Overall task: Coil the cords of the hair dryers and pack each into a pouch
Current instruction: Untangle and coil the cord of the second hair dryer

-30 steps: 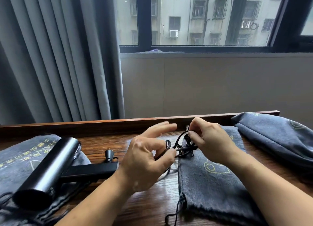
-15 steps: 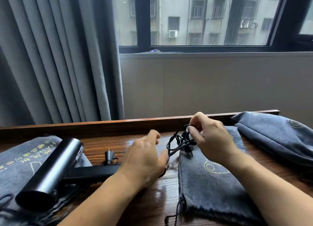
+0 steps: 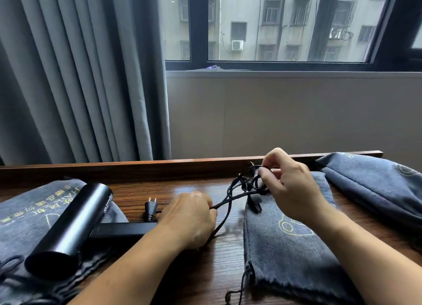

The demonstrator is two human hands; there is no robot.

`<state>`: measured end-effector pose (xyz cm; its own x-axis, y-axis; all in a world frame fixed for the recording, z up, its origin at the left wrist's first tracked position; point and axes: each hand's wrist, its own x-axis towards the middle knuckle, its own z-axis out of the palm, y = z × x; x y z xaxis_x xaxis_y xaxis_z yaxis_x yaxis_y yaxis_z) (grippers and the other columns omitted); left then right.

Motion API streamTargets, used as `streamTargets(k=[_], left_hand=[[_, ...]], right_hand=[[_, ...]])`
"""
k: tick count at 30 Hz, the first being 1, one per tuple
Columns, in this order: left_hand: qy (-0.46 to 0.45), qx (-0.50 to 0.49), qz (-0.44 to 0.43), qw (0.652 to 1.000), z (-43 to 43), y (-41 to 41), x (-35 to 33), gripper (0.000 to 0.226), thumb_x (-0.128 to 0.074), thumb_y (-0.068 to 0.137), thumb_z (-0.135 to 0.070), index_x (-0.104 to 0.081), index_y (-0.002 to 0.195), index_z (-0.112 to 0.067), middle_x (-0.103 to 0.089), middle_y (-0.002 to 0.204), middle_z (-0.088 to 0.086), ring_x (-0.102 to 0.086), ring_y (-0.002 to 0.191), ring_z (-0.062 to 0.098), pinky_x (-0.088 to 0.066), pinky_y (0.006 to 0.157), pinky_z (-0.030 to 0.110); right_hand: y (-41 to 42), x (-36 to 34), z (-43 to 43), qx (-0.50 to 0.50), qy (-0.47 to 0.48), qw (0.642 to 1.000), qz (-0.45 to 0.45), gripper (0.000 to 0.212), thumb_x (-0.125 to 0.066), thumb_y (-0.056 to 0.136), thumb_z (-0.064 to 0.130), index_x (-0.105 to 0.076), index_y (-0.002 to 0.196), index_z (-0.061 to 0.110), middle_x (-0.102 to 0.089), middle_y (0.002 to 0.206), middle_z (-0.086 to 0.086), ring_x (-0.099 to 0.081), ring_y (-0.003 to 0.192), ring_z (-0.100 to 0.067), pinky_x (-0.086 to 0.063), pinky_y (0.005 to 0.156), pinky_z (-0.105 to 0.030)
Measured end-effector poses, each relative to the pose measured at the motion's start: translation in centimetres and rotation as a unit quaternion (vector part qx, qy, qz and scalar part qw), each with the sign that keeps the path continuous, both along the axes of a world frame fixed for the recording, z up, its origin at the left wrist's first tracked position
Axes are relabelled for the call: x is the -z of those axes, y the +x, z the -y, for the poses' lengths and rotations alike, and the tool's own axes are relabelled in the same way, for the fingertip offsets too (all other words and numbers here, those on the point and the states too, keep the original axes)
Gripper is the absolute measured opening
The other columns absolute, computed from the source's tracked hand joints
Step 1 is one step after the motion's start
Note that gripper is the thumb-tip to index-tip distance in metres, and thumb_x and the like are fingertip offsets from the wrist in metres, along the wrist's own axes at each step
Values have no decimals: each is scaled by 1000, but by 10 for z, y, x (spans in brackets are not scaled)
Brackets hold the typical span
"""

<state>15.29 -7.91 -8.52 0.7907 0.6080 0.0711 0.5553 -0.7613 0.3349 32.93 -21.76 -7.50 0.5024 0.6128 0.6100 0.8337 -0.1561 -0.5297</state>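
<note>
Three grey-blue fabric pouches lie on the brown wooden table (image 3: 187, 183): the left pouch (image 3: 27, 208) under one black cylindrical hair dryer (image 3: 68, 224), the middle pouch (image 3: 285, 254), and the right pouch (image 3: 376, 186) at the far right corner. The right hand (image 3: 290, 190) pinches loops of one thin black cord (image 3: 229, 199) over the middle pouch; the left hand (image 3: 189, 220) grips its strand.
</note>
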Motion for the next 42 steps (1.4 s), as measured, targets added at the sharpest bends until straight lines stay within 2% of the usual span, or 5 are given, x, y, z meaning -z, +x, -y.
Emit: streamTargets(k=[9,18,25,30,42], left_hand=[[-54,-37,166,984,-8,0,4,44,-63,86,-64,-65,70,-23,-63,74,-12,-57,77,9,-42,70,30],[-141,274,303,902,9,-9,-4,34,-66,82,-21,-51,51,-18,-70,126,-16,-47,136,-5,-37,109,15],[-54,192,314,928,18,4,4,33,-60,90,-40,-48,65,-21,-51,53,-12,-48,53,6,-35,54,19],[7,29,252,967,16,13,7,29,-59,91,-54,-61,110,-32,-66,70,-2,-64,75,19,-47,73,33],[-87,207,282,933,13,10,5,37,-60,89,-59,-56,65,-31,-55,75,-12,-52,68,5,-41,66,18]], right_hand=[[10,4,-1,49,-37,998,9,18,-59,93,23,-47,81,23,-55,57,4,-50,56,-11,-45,64,-36],[15,7,-2,62,-55,997,10,13,-58,93,28,-49,84,28,-62,68,8,-59,66,-19,-52,68,-41],[15,7,-1,48,-44,998,19,13,-63,91,29,-52,84,28,-62,69,10,-60,64,-14,-52,66,-38],[1,-1,3,-4,13,998,59,18,-70,87,21,-55,79,24,-58,60,9,-58,60,-12,-45,60,-22],[4,1,-1,7,-14,1000,11,13,-69,86,23,-60,77,23,-60,60,5,-56,54,-14,-49,59,-34]])
